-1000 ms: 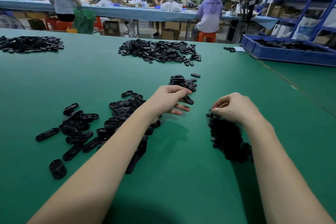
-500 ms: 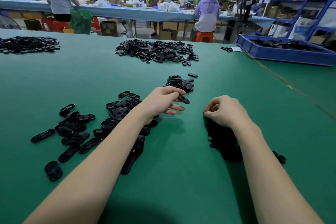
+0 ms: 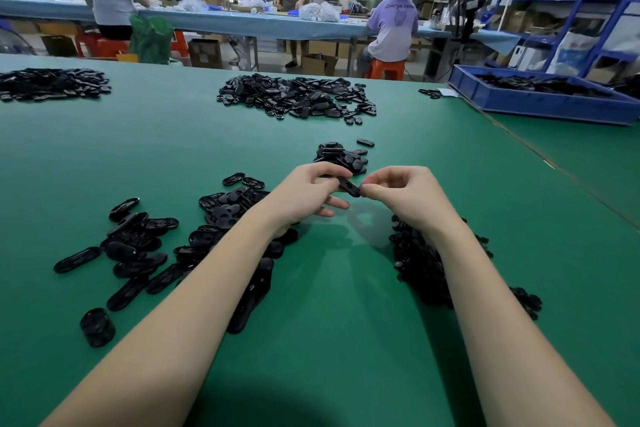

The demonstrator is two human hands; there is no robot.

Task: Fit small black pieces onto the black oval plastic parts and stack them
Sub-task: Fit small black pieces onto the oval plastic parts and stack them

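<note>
Here, mid-frame above the green table (image 3: 346,340), one oval part (image 3: 348,186) is pinched by the left hand (image 3: 306,196) while the right hand (image 3: 401,194) pinches a small piece to its end; fitting looks underway, stacking on the pile (image 3: 341,157) behind next.

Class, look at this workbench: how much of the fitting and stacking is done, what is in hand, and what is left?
Done: a small stack beyond the hands. In hand: the left hand holds one oval part while the right hand pinches at its end. Left: many loose ovals and a heap of small pieces.
</note>
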